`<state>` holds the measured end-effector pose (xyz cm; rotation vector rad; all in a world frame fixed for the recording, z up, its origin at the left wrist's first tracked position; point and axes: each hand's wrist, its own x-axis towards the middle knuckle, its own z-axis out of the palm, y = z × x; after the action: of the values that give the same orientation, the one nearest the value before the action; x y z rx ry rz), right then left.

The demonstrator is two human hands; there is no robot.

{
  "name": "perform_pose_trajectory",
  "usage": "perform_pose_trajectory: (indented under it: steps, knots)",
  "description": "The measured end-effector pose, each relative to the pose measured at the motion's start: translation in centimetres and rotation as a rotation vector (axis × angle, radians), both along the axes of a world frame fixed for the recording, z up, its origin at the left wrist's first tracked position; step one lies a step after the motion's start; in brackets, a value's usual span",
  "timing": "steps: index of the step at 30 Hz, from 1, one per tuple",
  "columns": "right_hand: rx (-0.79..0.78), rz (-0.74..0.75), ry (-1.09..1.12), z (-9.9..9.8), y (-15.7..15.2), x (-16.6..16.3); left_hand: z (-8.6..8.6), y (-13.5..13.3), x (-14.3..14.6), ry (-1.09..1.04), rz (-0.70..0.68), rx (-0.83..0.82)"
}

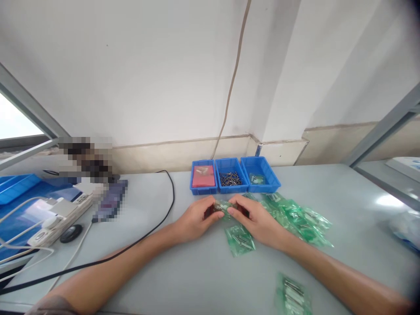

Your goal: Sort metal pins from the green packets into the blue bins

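Between my left hand (198, 218) and my right hand (254, 218) is a small green plastic bag (225, 205), pinched at its two sides by thumbs and fingers. What lies inside it is partly hidden by my fingers. Just below, another green bag (240, 239) with thin metal pieces lies flat on the table. A pile of green bags (297, 216) spreads to the right of my right hand. Nearer the front edge lies one more green bag (293, 295) with several metal pins in it.
Three blue bins stand by the wall: one with red packets (203, 176), one with loose metal screws or pins (230, 178), one with a green bag (257, 178). A black cable (154, 229) crosses over my left forearm. A power strip (62, 216) with plugs sits at left.
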<state>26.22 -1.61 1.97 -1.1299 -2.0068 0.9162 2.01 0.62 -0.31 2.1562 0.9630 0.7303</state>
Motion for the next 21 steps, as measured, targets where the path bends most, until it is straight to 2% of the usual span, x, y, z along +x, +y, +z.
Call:
perform_pose_trajectory:
  steps: [8, 12, 21]
  knots:
    - [0.013, -0.003, 0.025, -0.51, 0.17, 0.22, 0.22, -0.04, -0.09, -0.037, -0.010, -0.028]
    - [-0.026, -0.022, 0.006, -0.45, -0.08, -0.03, -0.04, -0.09, -0.12, -0.027, 0.008, -0.005]
    - [-0.003, -0.005, -0.013, -0.56, 0.34, 0.09, 0.03, -0.22, -0.01, -0.024, -0.015, 0.025]
